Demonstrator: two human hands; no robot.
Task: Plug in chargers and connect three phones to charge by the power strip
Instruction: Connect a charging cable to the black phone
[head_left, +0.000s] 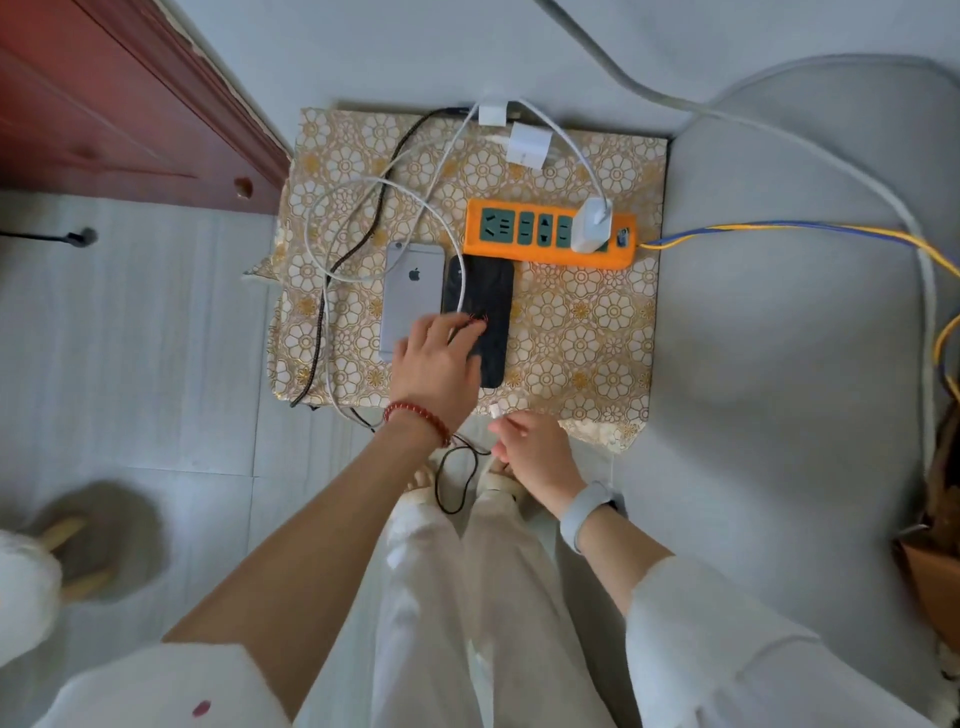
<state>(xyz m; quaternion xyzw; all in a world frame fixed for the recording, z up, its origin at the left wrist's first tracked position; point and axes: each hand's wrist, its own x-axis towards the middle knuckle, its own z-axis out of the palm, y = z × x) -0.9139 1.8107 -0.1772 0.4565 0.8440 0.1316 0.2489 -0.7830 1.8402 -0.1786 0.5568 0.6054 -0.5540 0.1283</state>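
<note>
Progress check, nearest items first.

Right hand (537, 452): pinching a white cable connector (495, 411) between thumb and fingertips, tip pointing toward the table edge. Not yet inserted in any phone.

Left hand (434, 364): just left of and beyond the right hand, resting on the lower end of the black phone (480, 317), fingers spread flat and straight, not curled round anything (apparently steadying the phone for insertion).

Black phone: directly beyond the connector, near but apart from it; charging port hidden under the left hand, so alignment cannot be confirmed.

Silver phone (410, 296): touching or just beside the black phone on its left, face down, no cable visibly seated in it.

Third phone: not identifiable in view.

Beyond the left hand: orange power strip (550, 236) on the patterned cloth (582, 332), one white charger (592, 226) plugged in near its right end, remaining sockets vacant.

Farther still: two white adapters (527, 143) lying unplugged at the far table edge, with white and black braided cables (358, 244) looping left of the phones.

Estimated status: one charger of three plugged in; no phone confirmed connected. Remaining: seat connector in black phone, plug in two adapters, connect remaining phones.
</note>
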